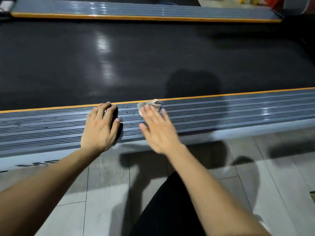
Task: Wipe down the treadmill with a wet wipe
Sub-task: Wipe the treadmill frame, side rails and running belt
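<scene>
The treadmill lies across the view: a black belt (136, 57) between two grey ribbed side rails with orange edging. On the near rail (221, 113) my right hand (156, 128) lies flat with straight fingers, pressing a crumpled, dirty wet wipe (150, 105) against the ribs; the wipe shows past my fingertips, touching the orange strip. My left hand (100, 128) rests palm-down on the same rail, a little to the left, its fingertips reaching the orange edge. The right hand is blurred.
The far rail (136, 11) runs along the top. Dark specks dot the near rail left of my hands. Grey floor tiles (102, 193) lie below the treadmill's white side panel. My dark-clad leg (167, 210) is at bottom centre.
</scene>
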Demonstrator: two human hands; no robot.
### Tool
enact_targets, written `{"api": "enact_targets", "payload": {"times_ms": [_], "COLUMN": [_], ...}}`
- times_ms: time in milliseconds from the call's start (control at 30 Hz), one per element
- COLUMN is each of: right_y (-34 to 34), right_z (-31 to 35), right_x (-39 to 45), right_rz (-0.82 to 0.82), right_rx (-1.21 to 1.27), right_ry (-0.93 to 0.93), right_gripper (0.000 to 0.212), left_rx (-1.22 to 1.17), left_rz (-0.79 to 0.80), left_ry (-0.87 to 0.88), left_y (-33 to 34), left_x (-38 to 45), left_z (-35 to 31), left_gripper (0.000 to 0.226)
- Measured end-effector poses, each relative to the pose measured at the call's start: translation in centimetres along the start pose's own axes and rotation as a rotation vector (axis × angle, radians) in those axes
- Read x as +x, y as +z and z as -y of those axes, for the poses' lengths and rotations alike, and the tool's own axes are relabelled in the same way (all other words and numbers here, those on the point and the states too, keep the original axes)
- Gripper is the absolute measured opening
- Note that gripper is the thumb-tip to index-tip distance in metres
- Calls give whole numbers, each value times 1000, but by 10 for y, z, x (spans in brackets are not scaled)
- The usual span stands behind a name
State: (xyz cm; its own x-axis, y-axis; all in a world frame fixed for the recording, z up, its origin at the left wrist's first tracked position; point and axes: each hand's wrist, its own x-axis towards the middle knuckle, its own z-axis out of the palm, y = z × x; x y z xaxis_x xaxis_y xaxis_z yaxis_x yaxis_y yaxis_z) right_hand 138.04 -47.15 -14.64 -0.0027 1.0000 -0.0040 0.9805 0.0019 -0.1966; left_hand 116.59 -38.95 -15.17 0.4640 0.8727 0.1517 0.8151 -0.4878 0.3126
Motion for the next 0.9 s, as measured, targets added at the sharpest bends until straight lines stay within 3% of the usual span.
{"api": "enact_targets", "payload": {"times_ms": [100,200,267,367,467,533,633,767,833,900], "right_y": [-10,-19,-12,18,32,30,22,-2,3,18], "right_z": [-70,-105,-65,42,140,144,70,-38,-15,51], "right_x": [0,-1,7,23,31,33,17,-1,4,8], "right_rz": [-83,-4,-53,-112,36,56,-19,-39,-90,-123], "right_rx": [-69,-36,-14,-15,69,54,-83,-32,16,1], "right_ry": [270,516,453,167,-88,-149,-7,479,534,359], "right_gripper": [68,69,71,71,68,67,64,62,67,72], "left_rx": [-76,-116,-26,23,-16,-46,-60,-62,-65,-75], "left_rz": [13,-3,-35,-58,-117,-144,-147,-154,-162,-168], "left_ry": [0,-33,-78,-186,-205,-181,-182,-167,-167,-158], "left_y": [-2,-11,-19,-29,-27,-26,-26,-24,-24,-24], "left_x": [0,-5,-12,-23,-24,-24,-24,-24,-24,-25], "left_z": [3,20,44,68,66,65,67,65,65,65], "left_gripper": [53,49,50,51,52,52,50,50,49,48]}}
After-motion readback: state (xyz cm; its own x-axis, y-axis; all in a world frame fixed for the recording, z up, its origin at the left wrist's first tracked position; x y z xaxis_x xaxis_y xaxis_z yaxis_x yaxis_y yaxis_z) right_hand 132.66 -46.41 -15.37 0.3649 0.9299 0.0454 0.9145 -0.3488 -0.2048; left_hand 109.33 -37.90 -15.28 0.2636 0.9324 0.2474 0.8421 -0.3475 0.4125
